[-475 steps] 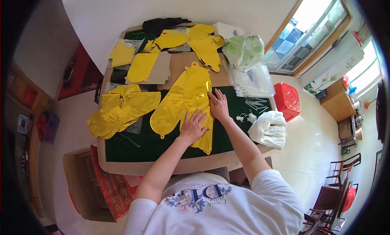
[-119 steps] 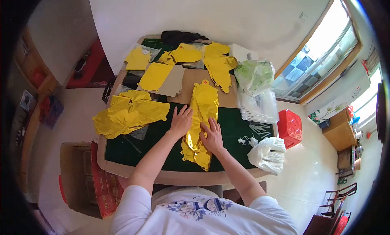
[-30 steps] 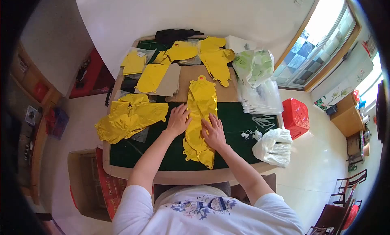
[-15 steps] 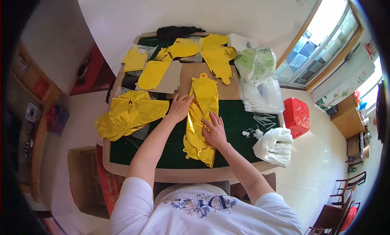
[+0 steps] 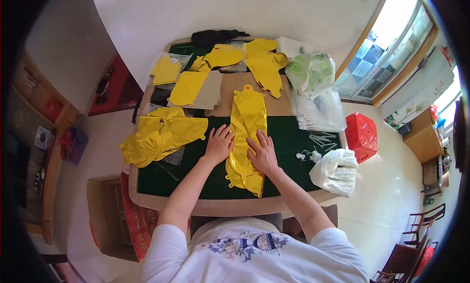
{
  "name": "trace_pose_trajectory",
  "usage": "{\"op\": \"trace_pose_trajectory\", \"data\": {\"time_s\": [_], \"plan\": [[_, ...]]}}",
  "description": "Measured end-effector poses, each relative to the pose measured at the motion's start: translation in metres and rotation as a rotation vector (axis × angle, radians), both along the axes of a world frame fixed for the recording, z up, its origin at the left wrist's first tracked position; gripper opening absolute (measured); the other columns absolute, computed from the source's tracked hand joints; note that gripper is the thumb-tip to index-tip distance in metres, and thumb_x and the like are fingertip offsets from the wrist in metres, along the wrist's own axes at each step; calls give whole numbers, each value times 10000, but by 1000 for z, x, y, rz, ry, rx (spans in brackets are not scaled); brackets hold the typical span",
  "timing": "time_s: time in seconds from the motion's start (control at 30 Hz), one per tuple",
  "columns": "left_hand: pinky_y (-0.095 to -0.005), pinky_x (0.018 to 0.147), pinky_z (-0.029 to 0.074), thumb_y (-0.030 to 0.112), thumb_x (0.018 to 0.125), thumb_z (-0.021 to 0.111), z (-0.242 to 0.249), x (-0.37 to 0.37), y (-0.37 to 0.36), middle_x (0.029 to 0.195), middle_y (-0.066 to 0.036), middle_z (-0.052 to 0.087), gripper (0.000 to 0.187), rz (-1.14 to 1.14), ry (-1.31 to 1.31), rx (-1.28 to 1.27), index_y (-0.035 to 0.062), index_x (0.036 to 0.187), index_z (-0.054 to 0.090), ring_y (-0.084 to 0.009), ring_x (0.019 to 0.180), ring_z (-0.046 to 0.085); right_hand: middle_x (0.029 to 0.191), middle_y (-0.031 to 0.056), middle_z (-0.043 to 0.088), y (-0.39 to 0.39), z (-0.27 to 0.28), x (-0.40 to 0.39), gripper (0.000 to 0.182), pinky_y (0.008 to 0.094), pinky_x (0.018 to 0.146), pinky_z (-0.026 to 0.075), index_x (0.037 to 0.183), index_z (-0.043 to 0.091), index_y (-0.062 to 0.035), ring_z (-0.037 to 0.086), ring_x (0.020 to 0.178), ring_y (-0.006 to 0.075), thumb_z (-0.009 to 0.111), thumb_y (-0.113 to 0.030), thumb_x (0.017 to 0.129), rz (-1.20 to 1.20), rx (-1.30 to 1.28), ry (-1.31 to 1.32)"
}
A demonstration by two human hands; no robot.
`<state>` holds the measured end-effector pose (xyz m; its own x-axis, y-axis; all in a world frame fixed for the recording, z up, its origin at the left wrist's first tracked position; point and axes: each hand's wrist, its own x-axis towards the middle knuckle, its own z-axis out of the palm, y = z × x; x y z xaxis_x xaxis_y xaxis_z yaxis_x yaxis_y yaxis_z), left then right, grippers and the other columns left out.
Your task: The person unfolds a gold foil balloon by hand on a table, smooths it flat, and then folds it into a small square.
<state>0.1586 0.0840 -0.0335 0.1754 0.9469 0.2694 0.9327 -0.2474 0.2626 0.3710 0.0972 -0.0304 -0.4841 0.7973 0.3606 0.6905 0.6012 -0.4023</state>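
A flat, deflated gold foil balloon [image 5: 248,112] lies lengthwise on the green table in front of me, with a red dot on its top tab. My left hand [image 5: 219,146] rests at its left edge, fingertips touching the foil and fingers apart. On the foil's right half lies my right hand [image 5: 263,155], palm down with fingers spread. Layers of foil with small tabs stick out at the lower end. To the left sits a pile of similar gold foil balloons [image 5: 164,136], crumpled and overlapping.
More yellow foil pieces [image 5: 264,65] lie along the back on cardboard [image 5: 232,94]. At the right are clear plastic sleeves [image 5: 320,112], a green-printed bag [image 5: 311,72], white sticks [image 5: 323,141] and a white plastic bag [image 5: 335,173]. Beyond the table's right edge stands a red stool [image 5: 361,136].
My left hand has moved down along the balloon's left edge. The foil's upper part now lies flatter and wider. My right hand stays on the foil's right side.
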Motion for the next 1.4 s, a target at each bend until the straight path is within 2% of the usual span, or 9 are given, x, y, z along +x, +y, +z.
{"op": "trace_pose_trajectory", "data": {"time_s": [0.1,0.23,0.33,0.4,0.57,0.77,0.83,1.07,1.4], "plan": [[-513,1104,243,228,907,553,9,-3,7,1393,-94,455,397,-23,-17,-62,74,1270,508,-253,1344,349,1450,208,352,2,1,0,401,520,1116,227,1250,591,-160,297,1365,366,592,-247,859,5,13,1],[-497,1121,227,214,913,536,9,-5,44,1419,-115,427,454,-27,-1,-13,54,1329,447,-258,1367,319,1442,214,358,0,1,-1,402,520,1115,235,1246,593,-154,308,1357,372,594,-240,854,-4,6,-7],[-471,1139,208,228,928,504,0,-5,76,1460,-124,378,495,25,25,27,39,1374,399,-258,1392,283,1433,221,364,0,1,-1,398,522,1112,243,1239,595,-151,319,1349,378,596,-229,849,-3,18,-10],[-451,1150,195,261,945,472,0,-5,91,1495,-117,330,518,52,40,-51,41,1403,371,-251,1406,259,1429,222,368,1,0,0,393,522,1110,245,1232,598,-150,323,1346,376,598,-226,846,-6,33,-4],[-456,1152,188,286,959,453,-1,-5,98,1511,-83,309,514,39,75,-175,56,1410,368,-239,1413,244,1417,219,384,2,2,0,376,524,1104,252,1205,608,-131,330,1344,372,600,-224,841,8,19,31],[-496,1112,250,295,960,450,8,-2,101,1451,-88,397,474,57,166,-154,53,1366,415,-245,1380,302,1411,215,389,1,2,0,373,527,1099,256,1202,608,-130,334,1338,378,596,-226,842,7,18,21],[-431,1121,252,287,973,427,8,-2,106,1455,-91,395,458,55,123,-170,51,1366,415,-248,1372,317,1413,213,388,1,1,0,372,527,1100,256,1203,608,-130,335,1338,376,595,-225,844,7,23,19],[-422,1124,260,238,971,411,7,1,122,1449,-112,397,447,81,130,-183,27,1364,411,-258,1363,331,1404,212,398,2,0,-1,375,533,1097,258,1213,601,-135,339,1337,369,595,-214,846,-1,17,11],[-407,1161,181,315,993,356,-9,3,123,1525,-95,277,531,124,57,-116,46,1447,299,-246,1423,213,1425,221,377,2,-1,0,407,531,1104,241,1242,576,-134,327,1349,371,591,-235,848,3,12,-4]]}}
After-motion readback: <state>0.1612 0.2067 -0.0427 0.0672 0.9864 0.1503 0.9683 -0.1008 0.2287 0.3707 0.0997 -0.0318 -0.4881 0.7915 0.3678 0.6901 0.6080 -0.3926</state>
